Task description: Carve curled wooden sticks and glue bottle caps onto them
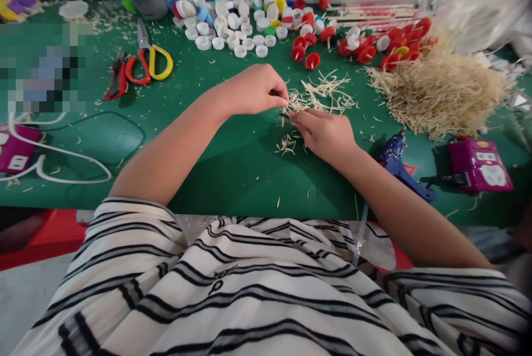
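My left hand [266,90] is closed in a pinch at the middle of the green table. A short pale straw-like strand [284,118] hangs down from its fingertips. Close by on the right, my right hand [326,132] is closed around a small tool with a thin dark tip [284,115], which meets the strand; the fingers hide the rest of the tool, so its kind is unclear. Behind both hands lies a loose spread of pale strands [328,93]. A smaller scatter of short clippings [286,144] rests just in front of my right hand's fingertips.
White bottle caps [233,21] crowd the back, with red caps on sticks [366,51] beside them. A large straw heap [444,93] and a blue glue gun [401,165] lie right. Scissors [149,62] and red-handled pliers [117,76] lie left. Purple power blocks [480,165] flank the table.
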A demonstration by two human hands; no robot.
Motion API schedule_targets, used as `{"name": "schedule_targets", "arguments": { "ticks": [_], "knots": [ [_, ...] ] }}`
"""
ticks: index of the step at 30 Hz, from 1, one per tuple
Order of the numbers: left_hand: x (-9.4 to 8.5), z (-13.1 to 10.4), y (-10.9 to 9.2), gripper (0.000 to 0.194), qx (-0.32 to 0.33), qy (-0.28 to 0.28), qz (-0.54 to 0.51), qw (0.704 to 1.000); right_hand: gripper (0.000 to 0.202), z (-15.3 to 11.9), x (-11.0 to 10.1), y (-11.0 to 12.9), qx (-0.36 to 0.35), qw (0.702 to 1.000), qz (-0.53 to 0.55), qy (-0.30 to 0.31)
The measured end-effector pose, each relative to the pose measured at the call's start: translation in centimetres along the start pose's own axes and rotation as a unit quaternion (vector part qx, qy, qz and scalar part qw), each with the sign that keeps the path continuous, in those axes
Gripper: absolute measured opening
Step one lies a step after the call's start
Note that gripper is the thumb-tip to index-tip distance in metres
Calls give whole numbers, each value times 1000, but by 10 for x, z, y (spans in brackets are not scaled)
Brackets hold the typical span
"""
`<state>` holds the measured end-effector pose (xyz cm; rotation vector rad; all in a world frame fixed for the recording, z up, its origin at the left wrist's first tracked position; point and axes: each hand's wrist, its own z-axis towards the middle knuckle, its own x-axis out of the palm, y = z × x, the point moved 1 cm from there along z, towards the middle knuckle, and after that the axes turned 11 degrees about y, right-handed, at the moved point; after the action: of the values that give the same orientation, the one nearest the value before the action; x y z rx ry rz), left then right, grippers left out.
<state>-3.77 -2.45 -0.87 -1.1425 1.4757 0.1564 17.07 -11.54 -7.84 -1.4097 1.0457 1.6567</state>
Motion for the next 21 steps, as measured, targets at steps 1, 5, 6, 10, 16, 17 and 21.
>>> {"name": "schedule_targets", "arguments": {
  "ticks": [1, 5, 6, 10, 16, 17, 21],
  "knots": [
    [0, -1, 0, 27, -1, 1, -3, 1000, 37, 0, 0, 0, -2, 1000, 3, 2],
    [0, -3, 2, 27, -1, 0, -13, 1000, 37, -3, 4, -2, -10, 1000, -9, 10],
    [0, -4, 3, 26, -1, 0, -16, 1000, 37, -3, 5, -2, -12, 1000, -19, 13],
    [-1, -5, 5, 24, -2, 0, -23, 1000, 36, -5, 8, -5, -24, 998, -60, 27],
    [2, -2, 3, 21, 9, -12, -27, 1000, 39, -5, 5, -8, -29, 998, -53, 10],
    [3, -1, 3, 22, 7, -13, -28, 999, 40, -4, 4, -8, -26, 998, -52, -1],
    [6, 1, 2, 25, -2, -22, -23, 999, 45, 0, -1, -5, -9, 998, -49, -39]
  ]
}}
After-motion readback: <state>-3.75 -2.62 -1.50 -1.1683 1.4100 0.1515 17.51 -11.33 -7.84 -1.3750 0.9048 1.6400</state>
